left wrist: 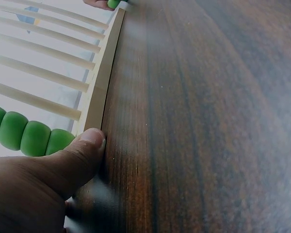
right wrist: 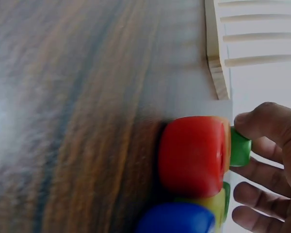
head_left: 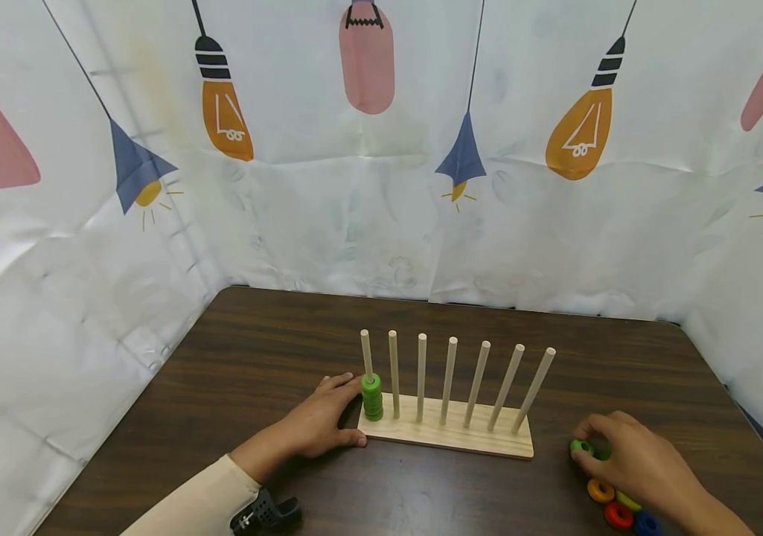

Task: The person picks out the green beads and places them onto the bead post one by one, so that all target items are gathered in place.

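1 green bead (right wrist: pixel 240 149) pinched by right hand (head_left: pixel 649 461) toward table's right edge (head_left: pixel 706 380) should be lifted level (rack (head_left: pixel 448 437) gripped by left hand (head_left: pixel 317 422)).

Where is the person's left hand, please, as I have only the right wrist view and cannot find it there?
Observer: The left hand is at the left end of the wooden board, its thumb touching the edge.
Operator: Thank you; could you tell me whether anything is threaded on at that end?
Observer: Yes, green rings are stacked on the leftmost peg.
Operator: And how many are there altogether, since my picture cuts the row off?
Observer: The head view shows seven pegs in one row.
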The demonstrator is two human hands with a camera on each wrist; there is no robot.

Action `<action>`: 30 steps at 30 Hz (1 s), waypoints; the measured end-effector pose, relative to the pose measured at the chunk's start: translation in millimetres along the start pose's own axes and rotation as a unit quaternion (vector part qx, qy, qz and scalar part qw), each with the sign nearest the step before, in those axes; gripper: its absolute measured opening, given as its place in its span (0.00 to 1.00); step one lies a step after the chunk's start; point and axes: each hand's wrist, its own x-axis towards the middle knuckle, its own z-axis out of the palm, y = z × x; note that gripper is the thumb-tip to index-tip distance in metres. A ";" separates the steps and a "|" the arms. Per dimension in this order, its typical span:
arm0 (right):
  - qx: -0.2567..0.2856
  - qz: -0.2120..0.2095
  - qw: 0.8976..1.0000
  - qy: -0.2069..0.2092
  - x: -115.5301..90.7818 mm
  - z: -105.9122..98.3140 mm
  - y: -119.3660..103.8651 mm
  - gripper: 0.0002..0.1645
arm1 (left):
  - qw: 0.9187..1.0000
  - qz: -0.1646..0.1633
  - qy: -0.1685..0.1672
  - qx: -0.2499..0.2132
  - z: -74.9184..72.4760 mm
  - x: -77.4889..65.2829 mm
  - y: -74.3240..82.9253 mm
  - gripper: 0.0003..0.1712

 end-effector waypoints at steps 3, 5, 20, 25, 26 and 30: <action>0.002 -0.020 0.999 0.031 -0.1 -1.5 -3.7 0.14 | 1.000 -0.001 0.000 0.000 -0.3 0.4 0.4 0.52; 0.005 -0.033 0.998 0.052 0.5 -3.1 -6.1 0.13 | 1.000 -0.001 0.000 0.000 -0.3 0.8 0.4 0.52; 0.031 -0.070 0.992 0.101 6.7 -23.8 -20.5 0.15 | 1.000 0.002 0.000 -0.001 -1.1 0.1 2.0 0.52; 0.028 -0.085 0.988 0.122 10.3 -34.3 -26.5 0.14 | 1.000 0.004 0.001 0.001 -0.9 0.2 1.6 0.53; 0.026 -0.088 0.988 0.126 11.3 -36.3 -27.5 0.13 | 1.000 0.004 0.001 0.001 -1.0 0.0 1.6 0.53; 0.024 -0.099 0.985 0.140 14.7 -43.5 -31.5 0.14 | 1.000 0.006 0.000 0.000 -1.5 -0.4 2.1 0.53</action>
